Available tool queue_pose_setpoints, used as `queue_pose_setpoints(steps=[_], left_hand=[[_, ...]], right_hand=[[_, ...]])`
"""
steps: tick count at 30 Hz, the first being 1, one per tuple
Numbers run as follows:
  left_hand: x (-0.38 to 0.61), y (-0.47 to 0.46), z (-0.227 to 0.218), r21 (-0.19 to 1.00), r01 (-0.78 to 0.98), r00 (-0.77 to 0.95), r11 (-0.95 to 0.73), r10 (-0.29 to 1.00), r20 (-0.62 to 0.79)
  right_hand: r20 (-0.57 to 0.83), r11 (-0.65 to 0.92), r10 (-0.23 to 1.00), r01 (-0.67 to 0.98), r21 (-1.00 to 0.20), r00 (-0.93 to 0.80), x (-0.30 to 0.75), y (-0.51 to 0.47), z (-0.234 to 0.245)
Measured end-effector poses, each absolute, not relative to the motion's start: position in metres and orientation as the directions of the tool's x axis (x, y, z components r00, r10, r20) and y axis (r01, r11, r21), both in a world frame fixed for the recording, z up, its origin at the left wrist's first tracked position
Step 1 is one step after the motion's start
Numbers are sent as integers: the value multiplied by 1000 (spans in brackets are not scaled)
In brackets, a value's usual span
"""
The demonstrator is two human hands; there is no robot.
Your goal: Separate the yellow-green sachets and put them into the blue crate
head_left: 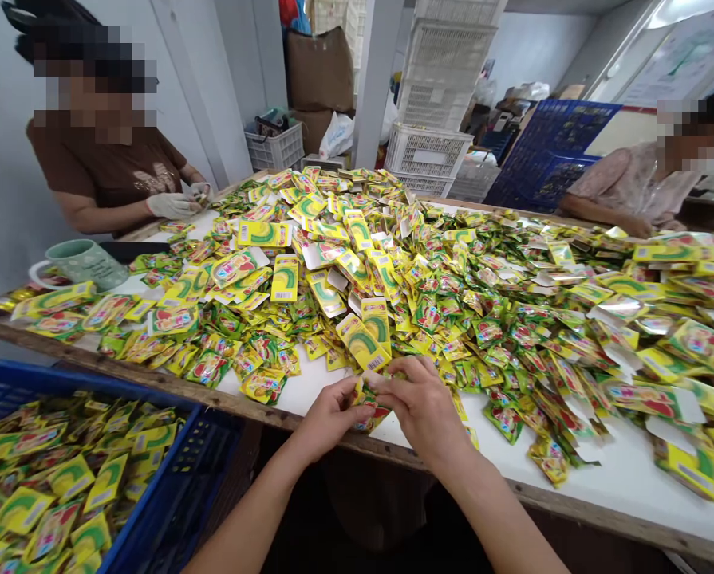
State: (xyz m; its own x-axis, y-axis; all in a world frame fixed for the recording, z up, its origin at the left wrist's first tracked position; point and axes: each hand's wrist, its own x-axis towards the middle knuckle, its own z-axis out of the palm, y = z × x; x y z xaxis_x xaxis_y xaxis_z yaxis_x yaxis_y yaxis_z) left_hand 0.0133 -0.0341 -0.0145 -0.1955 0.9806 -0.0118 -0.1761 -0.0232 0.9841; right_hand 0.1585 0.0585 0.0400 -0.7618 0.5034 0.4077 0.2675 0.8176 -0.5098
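Note:
At the near table edge, my left hand (334,413) is closed on a small red, green and yellow printed packet (371,416). The fingers of my right hand (421,405) pinch at its upper end, where something whitish shows; exactly what they grip is partly hidden. Just beyond the hands lie small yellow cardboard boxes (360,341) with a green curved print. A large heap of such boxes mixed with shiny green sachets (506,418) spreads over the white table (314,387).
A blue crate (153,498) full of packed boxes stands below the table on the left. A light green mug (84,263) sits at the left edge. Co-workers (108,171) sit across on the left and far right (632,191). White crates (428,151) are stacked behind.

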Motion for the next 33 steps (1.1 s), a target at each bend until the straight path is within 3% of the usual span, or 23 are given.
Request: queue_pose_setpoints(steps=[3, 5, 8, 10, 13, 15, 19, 23, 26, 29, 33], left_hand=[[11, -37, -14, 994, -113, -215, -9, 977, -15], [11, -39, -12, 993, -120, -207, -13, 978, -12], [10, -42, -7, 981, -190, -239, 24, 968, -70], [6, -43, -4, 946, -311, -254, 86, 952, -170], [-3, -46, -1, 858, -494, -236, 141, 928, -288], [-8, -49, 1, 832, -531, -183, 158, 938, -295], [-4, -56, 5, 851, -498, -133, 167, 955, -265], [4, -51, 9, 842, -522, -240, 138, 923, -300], [3, -43, 11, 844, -529, -346, 88, 886, -310], [0, -43, 6, 925, -378, -453, 29, 866, -212], [-6, -50, -12, 998, -60, -583, -33, 812, -8]], right_hand=[[424, 812, 487, 217, -542, -764, 165, 53, 32], [400, 685, 604, 192, -703, -689, 167, 46, 24], [139, 195, 849, 58, -979, -509, 165, 31, 13], [-57, -142, 844, -120, -983, -533, 160, 24, 8], [-95, -364, 727, -265, -893, -680, 154, 21, 7], [-89, -388, 695, -269, -881, -713, 152, 22, 9], [-137, -315, 773, -187, -930, -620, 141, 28, 8], [-206, -344, 821, -173, -923, -533, 120, 38, 3], [-103, -241, 853, -212, -947, -511, 112, 42, -1], [40, -56, 868, -178, -982, -495, 117, 40, -2], [89, 49, 857, -93, -995, -508, 125, 36, 0]])
